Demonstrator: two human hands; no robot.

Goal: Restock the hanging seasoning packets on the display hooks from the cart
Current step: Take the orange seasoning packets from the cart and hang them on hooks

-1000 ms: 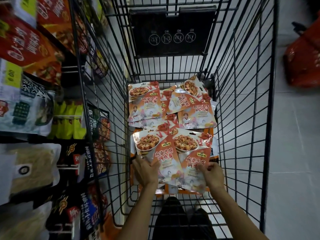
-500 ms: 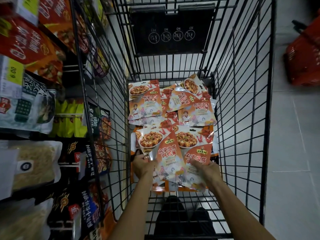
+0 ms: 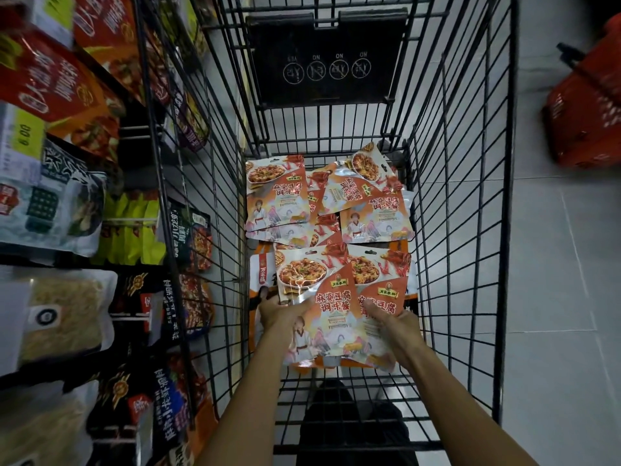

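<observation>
1. Packets [image 3: 322, 307] sit fanned in my two hands at the near end of the cart [image 3: 463, 230], seemingly raised a little off its floor. At least two faces show.
2. My left hand [image 3: 280, 311] pinches the fan's left edge. My right hand [image 3: 396, 326] grips the right side, with one finger on top and the rest under the foil.
3. To do this well, I would first square the fan so the hang holes [image 3: 311, 252] on the far edges line up. Then I would lift straight up between the cart walls, keeping the foil flat.
4. I would carry only what both hands hold firmly, because glossy pouches like these are likely to slide apart.
5. Under the fan, orange pouches [image 3: 262, 274] lie on the cart floor, their print mostly covered.
6. At the far end of the cart a far pile [image 3: 279, 193] of the same packets lies loose and overlapping.
7. Left of the cart, hooks [image 3: 134, 219] carry other goods. I cannot tell which hook takes these, since that side is dark and cut off.
8. Hidden from me are the count in the fan, my lower fingers, and whatever lies beneath the far pile.
</observation>
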